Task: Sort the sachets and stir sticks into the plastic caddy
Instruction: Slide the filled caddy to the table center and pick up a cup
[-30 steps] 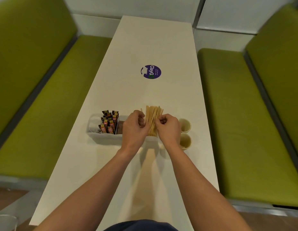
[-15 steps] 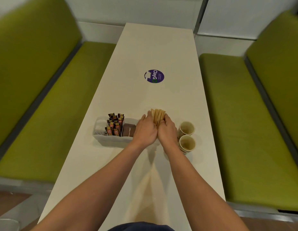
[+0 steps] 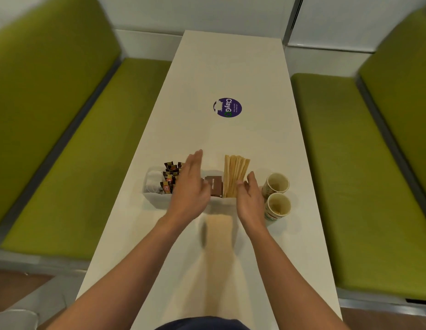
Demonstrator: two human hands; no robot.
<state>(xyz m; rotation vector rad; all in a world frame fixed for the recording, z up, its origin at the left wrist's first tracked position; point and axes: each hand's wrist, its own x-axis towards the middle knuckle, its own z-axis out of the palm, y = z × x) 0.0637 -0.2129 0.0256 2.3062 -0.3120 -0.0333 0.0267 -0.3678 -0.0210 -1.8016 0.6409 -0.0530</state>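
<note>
Nearest to us, our forearms reach out over the white bench (image 3: 207, 270). A moment ago our palms were pressed together around the stir sticks; now they have parted. Our left hand (image 3: 189, 184) hovers flat above the caddy (image 3: 157, 201), fingers straight, together and holding nothing. Our right hand (image 3: 251, 197) sits just right of the stir sticks (image 3: 234, 175), fingers loosely spread and empty too. Freed, the sticks stand squared in the right end compartment, leaning far. Left of them a brown packet (image 3: 214, 188) fills the middle section, and the sachets (image 3: 170, 178) stand bunched further left, with pale packets at the left end. Two paper cups (image 3: 277, 195) wait just right of the caddy. Farther along lies a purple sticker (image 3: 227, 107). We judge the sorting essentially done, since no loose item shows on the bench.
</note>
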